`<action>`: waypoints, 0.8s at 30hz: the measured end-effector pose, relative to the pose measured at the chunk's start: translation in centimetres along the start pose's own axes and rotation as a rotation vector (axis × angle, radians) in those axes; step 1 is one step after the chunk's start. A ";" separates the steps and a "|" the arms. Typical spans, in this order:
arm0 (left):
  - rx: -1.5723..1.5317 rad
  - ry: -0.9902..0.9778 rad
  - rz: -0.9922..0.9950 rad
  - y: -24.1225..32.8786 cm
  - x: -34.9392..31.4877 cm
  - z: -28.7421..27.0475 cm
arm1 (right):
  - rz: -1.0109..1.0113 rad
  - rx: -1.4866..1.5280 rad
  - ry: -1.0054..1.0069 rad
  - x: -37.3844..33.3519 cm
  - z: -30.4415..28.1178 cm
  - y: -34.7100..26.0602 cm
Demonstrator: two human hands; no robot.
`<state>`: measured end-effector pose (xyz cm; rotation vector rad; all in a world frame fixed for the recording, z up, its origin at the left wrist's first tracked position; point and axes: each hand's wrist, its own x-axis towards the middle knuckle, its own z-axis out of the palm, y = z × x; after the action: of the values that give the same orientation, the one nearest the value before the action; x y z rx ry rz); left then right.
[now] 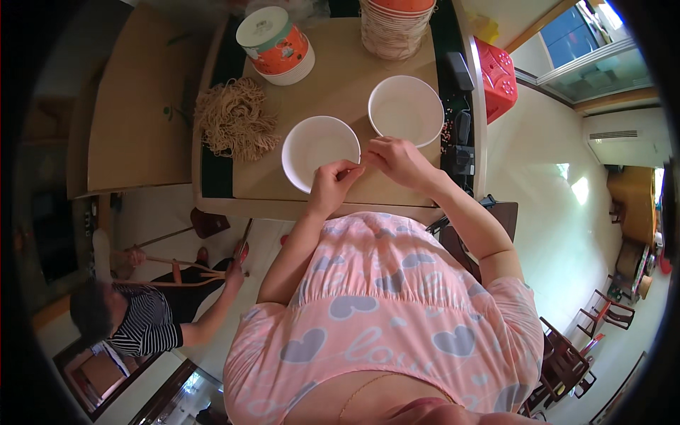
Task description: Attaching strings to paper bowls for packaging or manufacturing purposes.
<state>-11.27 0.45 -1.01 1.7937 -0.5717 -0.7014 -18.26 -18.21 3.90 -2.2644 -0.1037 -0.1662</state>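
Two white paper buckets stand mouth up on the table in front of me, a nearer left bucket [312,150] and a right bucket [405,112] a little farther off. My left hand [334,185] is closed in a pinch at the near right rim of the left bucket. Close beside it, my right hand [404,161] has its fingers curled together in the gap between the buckets, its wrist below the right one. Whatever the fingertips hold is too small to make out. To the left lies a tangled heap of beige cords [237,119].
Behind the cords is an upside-down stack of patterned paper buckets [273,46]. Another tall stack [397,32] stands at the far edge. Small dark devices [462,127] line the table's right side. A cardboard box [145,106] adjoins the left. A person with crutches [149,312] is at lower left.
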 end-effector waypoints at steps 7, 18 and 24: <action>0.001 0.036 0.041 1.0 -0.1 -0.2 | -0.013 0.175 -0.006 -0.1 0.1 0.5; 0.543 0.000 0.333 -1.3 0.1 -3.0 | 0.038 0.019 0.028 2.3 3.6 2.6; 0.773 0.011 0.253 -0.4 0.8 -1.5 | 0.025 -0.048 -0.012 2.4 4.6 3.0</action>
<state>-9.63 1.07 -1.16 2.3605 -1.1486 -0.3010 -15.06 -16.55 -0.95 -2.3136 -0.0777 -0.1436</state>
